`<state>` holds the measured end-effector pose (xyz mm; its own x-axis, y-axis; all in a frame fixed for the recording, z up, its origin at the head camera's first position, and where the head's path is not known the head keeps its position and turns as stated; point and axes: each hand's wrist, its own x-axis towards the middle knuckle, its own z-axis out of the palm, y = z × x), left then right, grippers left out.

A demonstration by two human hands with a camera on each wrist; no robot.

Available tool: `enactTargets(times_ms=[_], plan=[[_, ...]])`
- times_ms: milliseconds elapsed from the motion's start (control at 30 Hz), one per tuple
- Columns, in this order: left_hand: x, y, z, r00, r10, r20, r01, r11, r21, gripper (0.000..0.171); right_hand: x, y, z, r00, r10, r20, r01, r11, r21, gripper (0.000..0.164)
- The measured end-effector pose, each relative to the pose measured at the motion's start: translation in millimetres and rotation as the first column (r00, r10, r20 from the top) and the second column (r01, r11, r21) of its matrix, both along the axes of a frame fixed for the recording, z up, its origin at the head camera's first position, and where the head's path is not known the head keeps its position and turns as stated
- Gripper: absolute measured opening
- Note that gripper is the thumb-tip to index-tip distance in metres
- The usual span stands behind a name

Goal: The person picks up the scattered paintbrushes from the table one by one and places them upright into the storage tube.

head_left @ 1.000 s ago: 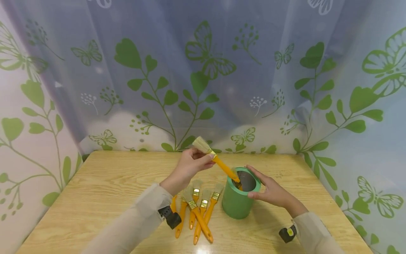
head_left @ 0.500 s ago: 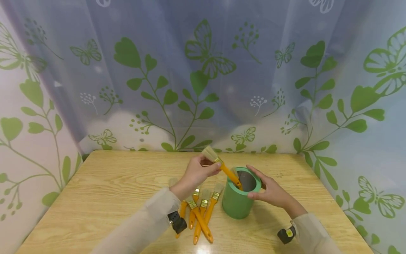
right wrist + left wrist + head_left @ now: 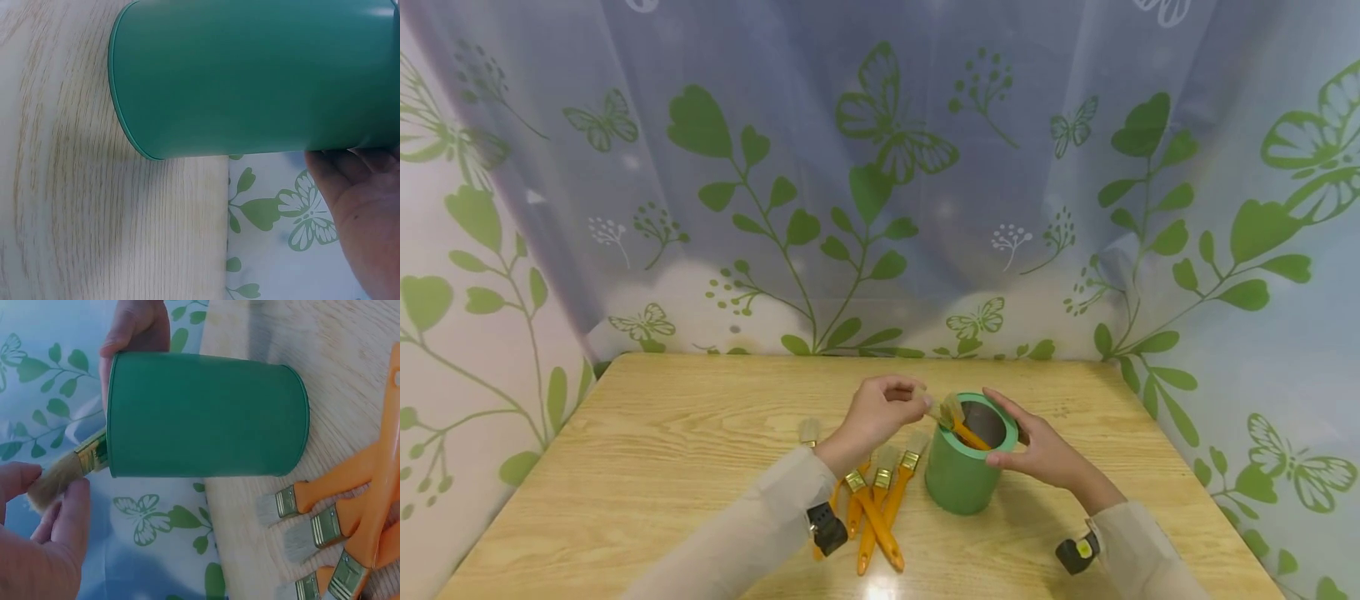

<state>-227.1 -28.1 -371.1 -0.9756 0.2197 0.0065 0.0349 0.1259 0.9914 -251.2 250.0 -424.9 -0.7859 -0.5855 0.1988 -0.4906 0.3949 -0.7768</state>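
Note:
A green can (image 3: 958,487) stands upright on the table, its grey inside showing from above. My right hand (image 3: 1041,450) holds it by the rim, thumb at the near side and fingers on the far side. At the can's left rim, my left hand (image 3: 880,410) pinches the pale bristles of a paintbrush (image 3: 62,475) between thumb and fingers. That brush's handle is down inside the can, its metal ferrule at the rim in the left wrist view. Another paintbrush (image 3: 953,408) leans in the can, bristles up.
Several orange-handled paintbrushes (image 3: 874,518) lie crossed in a pile left of the can, partly covered by my left sleeve (image 3: 737,517). The wooden table (image 3: 677,425) ends at a curtain (image 3: 760,208) printed with leaves and butterflies.
My left hand has moved right and down, lowering the paintbrush handle-first into the can. My right hand and the can have stayed in place.

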Motion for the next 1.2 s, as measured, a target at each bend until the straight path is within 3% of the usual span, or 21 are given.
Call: enactTargets(times_ms=[233,433,633,800,967,1200], plan=[[-5.2,-14.1,-7.4,1.0,0.002,0.023,-0.004,0.997,0.08,0.036,-0.1,0.7,2.1,1.0,-0.009,0.0,0.009,1.0,0.012,0.088],[-3.9,-17.7,-5.8,0.999,-0.011,0.03,0.007,0.99,0.144,0.035,-1.0,2.2,1.6,1.0,-0.009,-0.015,0.01,1.0,0.014,0.088],[2.2,-10.6,1.5,0.998,-0.062,-0.015,0.064,0.988,0.138,0.032,-1.2,1.9,-0.2,1.0,0.002,-0.027,-0.002,1.0,-0.004,0.088],[1.3,-4.1,1.7,0.998,-0.065,-0.004,0.065,0.99,0.127,0.033,-0.2,-0.1,-0.7,1.0,0.005,-0.005,-0.005,1.0,-0.022,0.088],[-0.4,-9.4,-7.8,0.998,-0.059,0.003,0.058,0.995,0.083,0.033,1.0,-0.8,-1.0,1.0,0.009,-0.002,-0.009,1.0,-0.018,0.088],[-3.1,-38.2,-29.9,1.0,-0.009,0.01,0.009,1.0,0.023,0.037,1.7,-1.0,-0.3,1.0,0.006,0.003,-0.006,1.0,-0.014,0.088]])
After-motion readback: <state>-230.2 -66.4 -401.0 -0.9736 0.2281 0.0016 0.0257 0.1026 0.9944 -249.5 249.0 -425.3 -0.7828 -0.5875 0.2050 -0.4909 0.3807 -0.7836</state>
